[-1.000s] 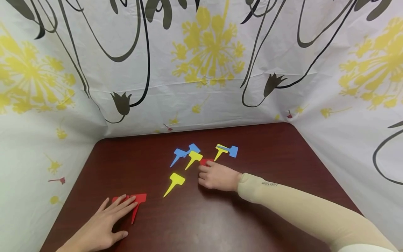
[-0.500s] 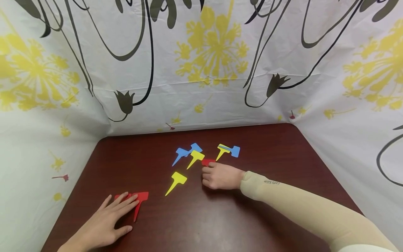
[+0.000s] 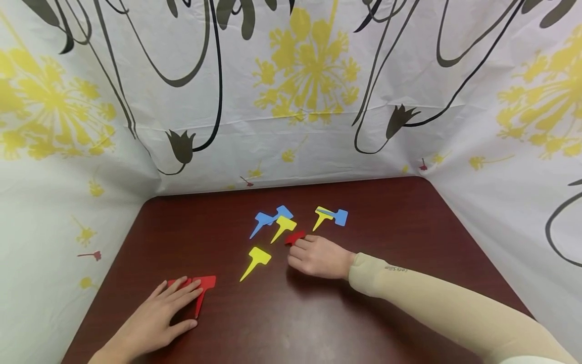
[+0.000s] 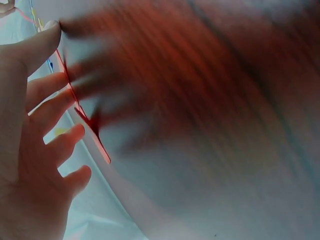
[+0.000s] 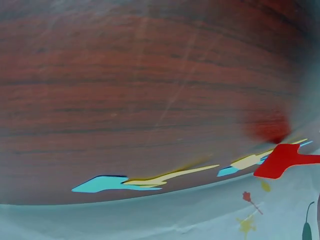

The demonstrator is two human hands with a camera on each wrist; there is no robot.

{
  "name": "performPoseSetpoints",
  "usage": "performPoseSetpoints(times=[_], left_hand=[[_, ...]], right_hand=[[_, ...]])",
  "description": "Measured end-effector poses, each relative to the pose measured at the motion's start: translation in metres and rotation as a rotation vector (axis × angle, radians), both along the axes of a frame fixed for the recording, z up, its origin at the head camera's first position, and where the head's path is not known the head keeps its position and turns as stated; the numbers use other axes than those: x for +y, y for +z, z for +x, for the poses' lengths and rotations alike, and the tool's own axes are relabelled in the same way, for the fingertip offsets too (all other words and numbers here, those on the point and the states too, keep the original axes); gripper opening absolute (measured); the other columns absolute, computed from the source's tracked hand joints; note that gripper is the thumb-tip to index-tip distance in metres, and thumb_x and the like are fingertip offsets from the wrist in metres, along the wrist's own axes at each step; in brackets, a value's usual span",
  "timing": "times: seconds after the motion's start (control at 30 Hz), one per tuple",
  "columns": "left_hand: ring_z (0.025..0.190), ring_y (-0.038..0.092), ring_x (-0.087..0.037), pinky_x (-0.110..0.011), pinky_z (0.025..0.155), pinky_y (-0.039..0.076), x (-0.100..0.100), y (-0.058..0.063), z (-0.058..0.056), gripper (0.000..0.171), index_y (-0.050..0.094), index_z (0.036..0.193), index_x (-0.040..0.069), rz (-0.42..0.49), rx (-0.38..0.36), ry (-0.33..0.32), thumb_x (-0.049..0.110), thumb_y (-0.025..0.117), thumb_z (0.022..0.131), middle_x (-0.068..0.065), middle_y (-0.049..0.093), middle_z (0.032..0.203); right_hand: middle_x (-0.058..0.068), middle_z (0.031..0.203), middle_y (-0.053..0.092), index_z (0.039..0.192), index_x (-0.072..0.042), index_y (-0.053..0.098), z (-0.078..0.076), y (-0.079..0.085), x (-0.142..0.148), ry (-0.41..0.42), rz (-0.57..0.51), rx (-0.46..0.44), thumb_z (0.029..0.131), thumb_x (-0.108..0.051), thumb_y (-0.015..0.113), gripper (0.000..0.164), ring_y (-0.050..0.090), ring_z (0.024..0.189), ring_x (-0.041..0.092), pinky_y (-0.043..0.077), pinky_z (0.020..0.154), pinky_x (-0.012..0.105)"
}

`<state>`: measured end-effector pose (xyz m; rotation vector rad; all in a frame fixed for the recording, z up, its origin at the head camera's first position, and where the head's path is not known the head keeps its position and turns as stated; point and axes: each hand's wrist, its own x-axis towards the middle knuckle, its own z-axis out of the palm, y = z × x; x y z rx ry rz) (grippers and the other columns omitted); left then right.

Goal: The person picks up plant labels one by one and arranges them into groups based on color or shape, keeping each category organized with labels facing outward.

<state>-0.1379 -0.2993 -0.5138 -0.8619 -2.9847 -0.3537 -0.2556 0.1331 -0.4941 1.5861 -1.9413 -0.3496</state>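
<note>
My right hand (image 3: 320, 257) pinches a thin red T-shaped plastic-looking tag (image 3: 295, 237), its head up-left of my curled fingers, mid-frame; lower left, my left hand (image 3: 156, 316), fingers spread, rests on flat red tags (image 3: 207, 281).

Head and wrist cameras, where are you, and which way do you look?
Head: worn on the head, facing forward and down at the table; left hand, right hand and sleeve show.
Left wrist: on that wrist, facing the left hand and a flat red tag; the right hand peeks in.
Right wrist: on that wrist, facing across the table to patterned cloth; no hand plainly shows.
Head and right wrist share the held red tag.
</note>
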Motion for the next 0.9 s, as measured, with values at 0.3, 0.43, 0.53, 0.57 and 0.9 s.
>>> performPoseSetpoints(times=[0.3,0.43,0.53,0.57,0.9], left_hand=[[0.137,0.047,-0.028,-0.046,0.115,0.029,0.002,-0.003,0.000,0.063,0.061,0.141,0.025,-0.004,0.068,0.008,0.059,0.069,0.089,0.003,0.056,0.145],[0.137,0.048,-0.027,-0.033,0.120,0.018,0.001,-0.003,0.000,0.062,0.062,0.140,0.024,-0.010,0.083,-0.004,0.057,0.070,0.089,0.003,0.056,0.145],[0.136,0.049,-0.025,-0.036,0.118,0.025,0.002,-0.001,0.000,0.061,0.063,0.139,0.021,-0.034,0.112,-0.025,0.055,0.072,0.089,0.001,0.056,0.145],[0.135,0.050,-0.025,-0.040,0.115,0.032,0.002,-0.001,0.000,0.061,0.064,0.139,0.019,-0.040,0.125,-0.034,0.053,0.072,0.089,0.000,0.056,0.146],[0.133,0.052,-0.026,-0.048,0.096,0.052,0.008,0.002,0.001,0.057,0.065,0.137,0.016,-0.043,0.106,-0.021,0.046,0.074,0.090,-0.002,0.053,0.147]], right_hand=[[0.003,0.090,0.063,0.096,-0.009,0.064,0.010,0.003,-0.019,0.083,-0.120,-0.017,0.098,-0.008,0.055,0.009,0.057,0.080,0.017,0.052,0.068,0.026],[0.002,0.093,0.064,0.098,-0.009,0.066,0.016,0.004,-0.035,0.102,-0.138,-0.013,0.099,-0.008,0.055,0.011,0.058,0.082,0.017,0.052,0.069,0.026],[0.001,0.093,0.064,0.097,-0.010,0.066,0.021,0.003,-0.050,0.123,-0.147,-0.009,0.099,-0.008,0.055,0.012,0.057,0.082,0.015,0.050,0.069,0.024],[0.000,0.092,0.064,0.097,-0.011,0.066,0.023,0.002,-0.055,0.131,-0.146,-0.003,0.099,-0.007,0.055,0.012,0.057,0.082,0.015,0.049,0.068,0.024],[-0.003,0.089,0.063,0.094,-0.014,0.065,0.038,-0.009,-0.098,0.207,-0.117,-0.015,0.099,-0.006,0.050,0.018,0.055,0.081,0.013,0.051,0.071,0.023]])
